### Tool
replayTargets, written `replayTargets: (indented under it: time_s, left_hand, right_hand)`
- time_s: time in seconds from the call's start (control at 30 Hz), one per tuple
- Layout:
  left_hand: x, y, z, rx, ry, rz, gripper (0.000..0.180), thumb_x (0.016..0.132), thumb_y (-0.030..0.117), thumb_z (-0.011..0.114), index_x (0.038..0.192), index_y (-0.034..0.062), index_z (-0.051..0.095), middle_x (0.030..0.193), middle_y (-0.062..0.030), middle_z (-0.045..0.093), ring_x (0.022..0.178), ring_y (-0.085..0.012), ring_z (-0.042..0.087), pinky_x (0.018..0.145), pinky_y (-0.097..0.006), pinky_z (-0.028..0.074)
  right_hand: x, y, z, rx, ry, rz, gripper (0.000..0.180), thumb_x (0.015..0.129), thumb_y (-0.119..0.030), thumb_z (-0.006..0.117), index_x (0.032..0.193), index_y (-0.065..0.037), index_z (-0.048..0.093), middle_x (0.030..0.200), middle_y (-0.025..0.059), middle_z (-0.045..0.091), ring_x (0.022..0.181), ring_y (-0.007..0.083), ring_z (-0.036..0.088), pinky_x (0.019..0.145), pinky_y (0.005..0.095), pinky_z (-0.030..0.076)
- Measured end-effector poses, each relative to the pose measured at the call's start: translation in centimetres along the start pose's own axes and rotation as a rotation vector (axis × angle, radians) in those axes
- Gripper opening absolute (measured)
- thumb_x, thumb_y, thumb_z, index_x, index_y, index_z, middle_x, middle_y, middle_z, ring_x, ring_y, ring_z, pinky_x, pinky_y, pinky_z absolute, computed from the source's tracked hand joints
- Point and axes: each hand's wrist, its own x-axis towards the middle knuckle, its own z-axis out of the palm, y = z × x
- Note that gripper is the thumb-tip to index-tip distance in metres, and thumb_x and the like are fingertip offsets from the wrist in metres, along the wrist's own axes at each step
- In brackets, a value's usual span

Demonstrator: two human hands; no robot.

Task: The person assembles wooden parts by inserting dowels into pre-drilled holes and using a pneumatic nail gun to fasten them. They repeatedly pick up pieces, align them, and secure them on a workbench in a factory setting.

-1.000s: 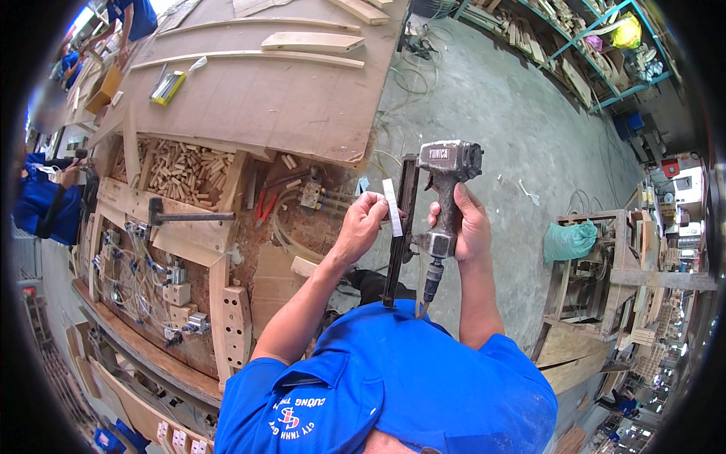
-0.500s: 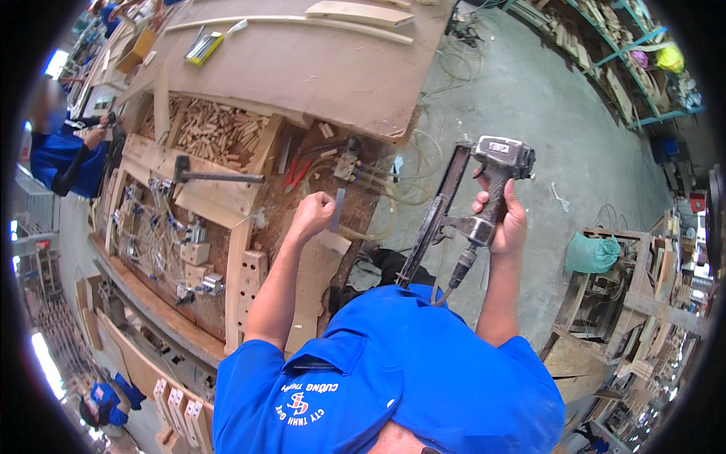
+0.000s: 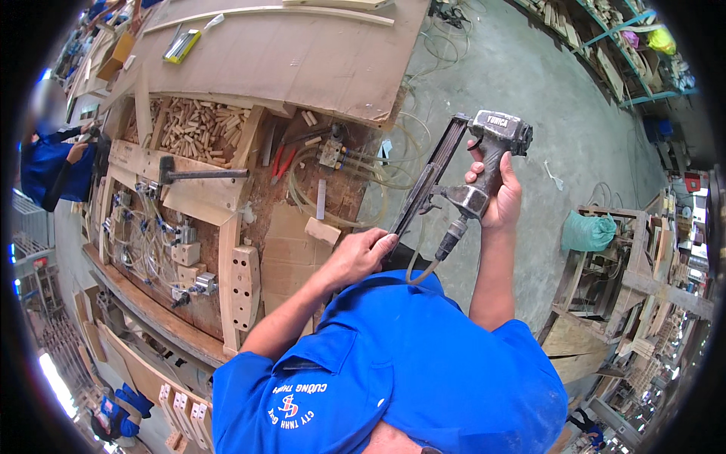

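In my right hand point(image 3: 501, 189) is a black and silver nail gun point(image 3: 488, 163), its handle wrapped by my fingers and its head turned up and away. From its grip a hose point(image 3: 423, 274) runs down past my shirt. The gun's long, narrow magazine point(image 3: 431, 178) slants down to the left. At the magazine's lower end is my left hand point(image 3: 359, 257), thumb and fingers pressed together. What those fingers hold, if anything, is hidden. A thin grey strip point(image 3: 321, 198) and a small wood block point(image 3: 324, 231) lie on the bench to the left of it.
The bench holds a hammer point(image 3: 204, 174), red-handled pliers point(image 3: 283, 163), a bin of wooden dowels point(image 3: 200, 129), a drilled wood block point(image 3: 245, 287) and coiled clear tubing point(image 3: 363, 170). A co-worker point(image 3: 57, 166) stands at far left. A green sack point(image 3: 588, 231) rests on a wooden rack at right.
My left hand has moved right and down, from above the bench to the magazine's lower end. The nail gun has shifted slightly up and left in view, still in my right hand.
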Motion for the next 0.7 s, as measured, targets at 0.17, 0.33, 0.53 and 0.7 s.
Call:
replayTargets:
  time_s: [0.17, 0.33, 0.53, 0.7]
  left_hand:
    - [0.8, -0.6, 2.1, -0.03, 0.249, 0.138, 0.042, 0.114, 0.037, 0.053, 0.108, -0.0035, 0.065, 0.086, -0.0115, 0.067, 0.082, -0.0189, 0.061, 0.076, -0.038, 0.051]
    - [1.1, -0.2, 1.7, 0.124, 0.291, 0.122, 0.035, 0.111, 0.029, 0.054, 0.105, -0.0043, 0.064, 0.083, -0.0181, 0.065, 0.078, -0.0218, 0.062, 0.074, -0.04, 0.051]
    - [-3.4, -2.5, 2.1, -0.021, 0.251, 0.058, 0.037, 0.108, 0.033, 0.058, 0.104, -0.0034, 0.067, 0.085, -0.019, 0.068, 0.08, -0.0296, 0.066, 0.076, -0.043, 0.052]
    - [-2.9, -4.0, 2.2, -0.067, 0.253, 0.056, 0.032, 0.109, 0.03, 0.06, 0.108, -0.0008, 0.068, 0.085, -0.0048, 0.066, 0.079, -0.0129, 0.06, 0.073, -0.034, 0.052]
  right_hand:
    - [-0.6, 0.5, 0.8, -0.003, 0.016, 0.007, 0.057, 0.113, -0.038, 0.056, 0.154, -0.002, 0.043, 0.138, 0.0213, 0.062, 0.087, 0.0182, 0.063, 0.078, 0.0376, 0.058]
    - [-1.1, 1.7, 1.8, 0.02, -0.022, 0.063, 0.057, 0.112, -0.039, 0.057, 0.153, -0.002, 0.043, 0.139, 0.0194, 0.062, 0.087, 0.0186, 0.063, 0.076, 0.0384, 0.059]
    - [0.0, 0.1, 0.7, 0.049, -0.034, 0.012, 0.058, 0.112, -0.039, 0.057, 0.155, -0.003, 0.042, 0.142, 0.0185, 0.061, 0.087, 0.0197, 0.062, 0.077, 0.0387, 0.058]
    - [-0.1, 0.6, 1.3, 0.051, -0.147, -0.036, 0.064, 0.113, -0.039, 0.054, 0.163, -0.005, 0.032, 0.151, 0.0247, 0.054, 0.088, 0.0181, 0.062, 0.077, 0.0386, 0.058]
